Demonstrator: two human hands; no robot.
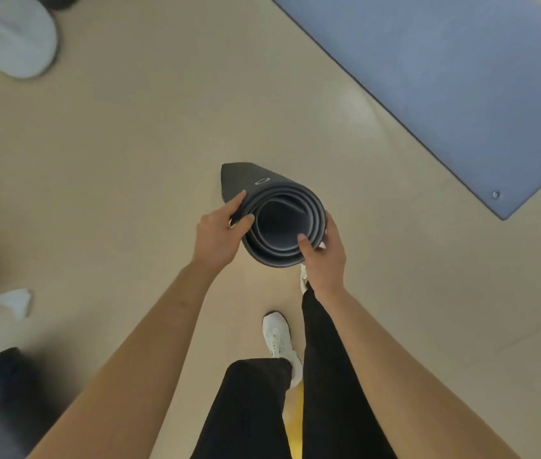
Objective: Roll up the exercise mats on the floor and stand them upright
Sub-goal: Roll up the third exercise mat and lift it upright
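Left hand (pixel 219 236) and right hand (pixel 324 256) pinch opposite sides of the roll (pixel 252 175) at its top rim. Its long axis runs near vertical between them; 1 blue mat (pixel 461 77) lies flat, well right.

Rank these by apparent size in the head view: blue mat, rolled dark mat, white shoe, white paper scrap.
1. blue mat, cropped by the frame
2. rolled dark mat, seen end-on, so foreshortened
3. white shoe, partly hidden
4. white paper scrap
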